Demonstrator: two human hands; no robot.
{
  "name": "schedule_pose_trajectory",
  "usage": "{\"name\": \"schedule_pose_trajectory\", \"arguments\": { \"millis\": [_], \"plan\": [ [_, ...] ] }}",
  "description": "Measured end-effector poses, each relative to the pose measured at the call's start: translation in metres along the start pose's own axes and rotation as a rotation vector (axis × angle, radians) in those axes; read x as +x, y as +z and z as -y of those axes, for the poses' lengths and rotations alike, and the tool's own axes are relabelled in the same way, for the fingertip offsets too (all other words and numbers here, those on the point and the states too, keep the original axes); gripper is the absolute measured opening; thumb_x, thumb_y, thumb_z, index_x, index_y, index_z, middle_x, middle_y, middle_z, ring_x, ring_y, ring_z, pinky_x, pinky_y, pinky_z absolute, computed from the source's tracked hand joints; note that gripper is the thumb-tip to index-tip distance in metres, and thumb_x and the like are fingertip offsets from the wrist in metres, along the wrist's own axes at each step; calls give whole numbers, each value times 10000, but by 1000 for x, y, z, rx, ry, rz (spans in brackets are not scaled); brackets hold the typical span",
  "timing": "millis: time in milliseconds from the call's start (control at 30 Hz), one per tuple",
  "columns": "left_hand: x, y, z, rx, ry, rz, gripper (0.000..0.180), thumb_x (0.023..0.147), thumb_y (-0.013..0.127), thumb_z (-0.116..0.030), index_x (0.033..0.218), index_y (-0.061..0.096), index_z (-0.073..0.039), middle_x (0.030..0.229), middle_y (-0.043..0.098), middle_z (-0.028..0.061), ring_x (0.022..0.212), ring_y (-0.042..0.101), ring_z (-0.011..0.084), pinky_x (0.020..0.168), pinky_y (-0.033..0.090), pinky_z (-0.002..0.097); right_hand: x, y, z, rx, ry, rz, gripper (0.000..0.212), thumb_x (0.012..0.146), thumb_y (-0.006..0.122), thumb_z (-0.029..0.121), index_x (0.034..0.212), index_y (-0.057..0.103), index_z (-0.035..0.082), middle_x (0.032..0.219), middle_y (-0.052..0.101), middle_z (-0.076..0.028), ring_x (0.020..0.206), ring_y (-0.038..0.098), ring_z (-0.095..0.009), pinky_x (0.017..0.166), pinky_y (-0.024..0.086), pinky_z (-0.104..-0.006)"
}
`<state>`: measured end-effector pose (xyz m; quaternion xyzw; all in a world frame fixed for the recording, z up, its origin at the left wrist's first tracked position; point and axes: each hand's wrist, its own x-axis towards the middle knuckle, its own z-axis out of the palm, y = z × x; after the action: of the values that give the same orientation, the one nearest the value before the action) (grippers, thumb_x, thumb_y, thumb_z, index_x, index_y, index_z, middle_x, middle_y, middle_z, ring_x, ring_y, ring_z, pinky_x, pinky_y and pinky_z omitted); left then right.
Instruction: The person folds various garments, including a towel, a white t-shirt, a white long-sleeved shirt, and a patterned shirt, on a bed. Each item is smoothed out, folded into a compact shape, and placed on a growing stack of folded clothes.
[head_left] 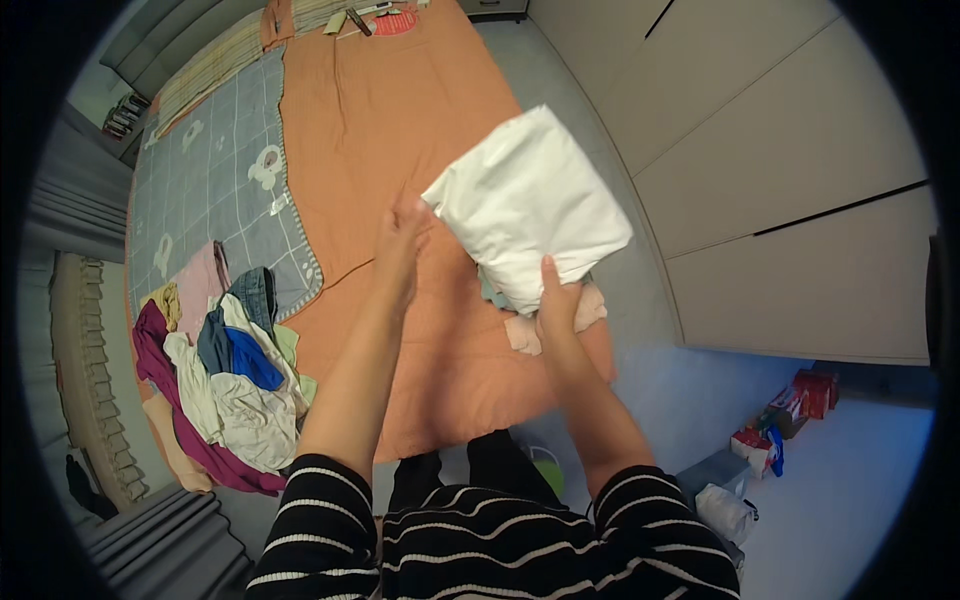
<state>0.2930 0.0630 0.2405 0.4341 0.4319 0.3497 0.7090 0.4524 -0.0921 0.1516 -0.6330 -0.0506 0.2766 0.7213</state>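
Note:
A folded white garment (535,190), a neat squarish bundle, is held up over the right side of the bed. My right hand (560,298) grips its near edge, thumb on top and the fingers hidden beneath. My left hand (402,235) is at the bundle's left corner, its fingers smeared by motion; whether they pinch the cloth is unclear. Below the bundle, a peach cloth (523,335) and a bit of pale blue-green cloth (492,288) lie on the bed, mostly covered from sight.
An orange sheet (350,130) covers the bed, with a grey checked blanket (215,160) on its left. A heap of mixed clothes (250,400) lies at the near left. Pale cabinets (760,150) line the right wall; boxes (800,405) stand on the floor.

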Motion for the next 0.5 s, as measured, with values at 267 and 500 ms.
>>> {"name": "schedule_pose_trajectory", "arguments": {
  "millis": [267,500],
  "plan": [
    [-64,-26,96,123,-311,191,873,836,682,-336,1450,166,8,1368,389,212,1267,392,249,1044,318,341,15,-15,-18,310,538,40,557,889,580,62,1373,307,42,1331,420,-161,1192,474,-298,986,410,-451],
    [-165,-92,158,178,-578,50,782,837,688,-321,1427,264,-32,1084,575,82,913,570,160,754,446,271,-6,12,29,-563,-389,-160,639,818,669,162,1367,354,72,1360,343,-191,1301,301,-351,1035,291,-500]
  ]
}}
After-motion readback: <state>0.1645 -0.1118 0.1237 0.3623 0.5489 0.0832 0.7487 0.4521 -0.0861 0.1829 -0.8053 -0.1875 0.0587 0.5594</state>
